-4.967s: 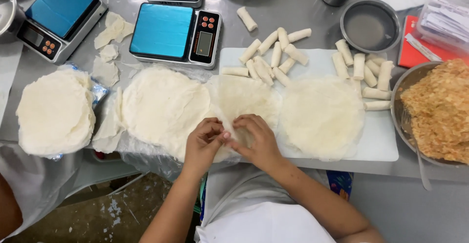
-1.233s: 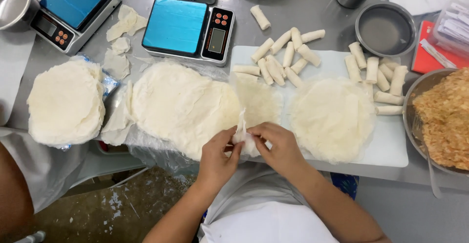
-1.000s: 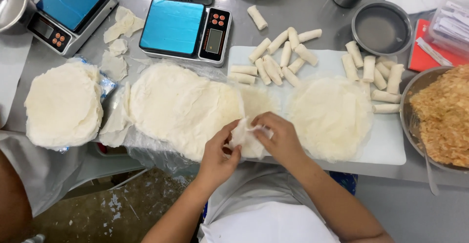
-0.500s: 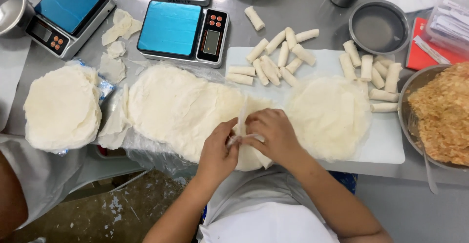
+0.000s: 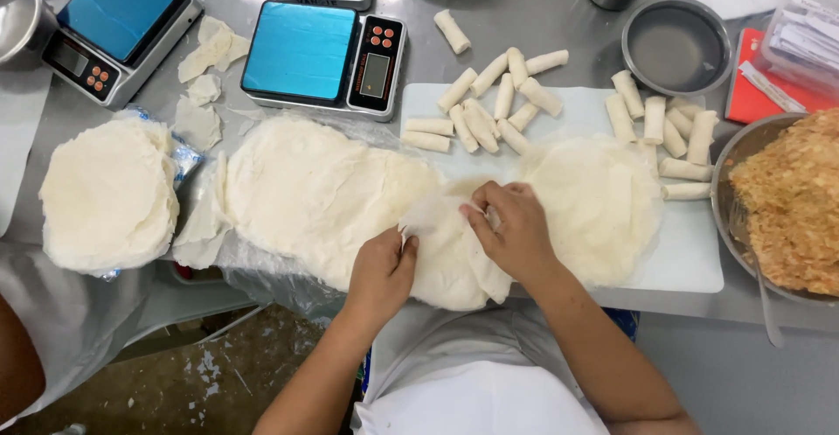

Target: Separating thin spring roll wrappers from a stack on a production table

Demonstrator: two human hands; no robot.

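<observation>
A: Which screens are being shown?

B: Two small grey displays are being seen on the blue-topped scale [image 5: 319,57] at top centre and the second scale [image 5: 109,28] at far left, each beside red buttons.

A: Any packaging?

B: A clear plastic wrapper [image 5: 181,157] is being glimpsed under the left wrapper stack; a clear box [image 5: 800,37] of white slips is being kept over a red folder [image 5: 743,94] at the tabletop's right edge.

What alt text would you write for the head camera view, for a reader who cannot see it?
Seen from above, a person's left hand and right hand pull apart a thin round wrapper over a white cutting board. Finished rolls, wrapper stacks, blue-topped scales and a bowl of filling surround them.
</observation>
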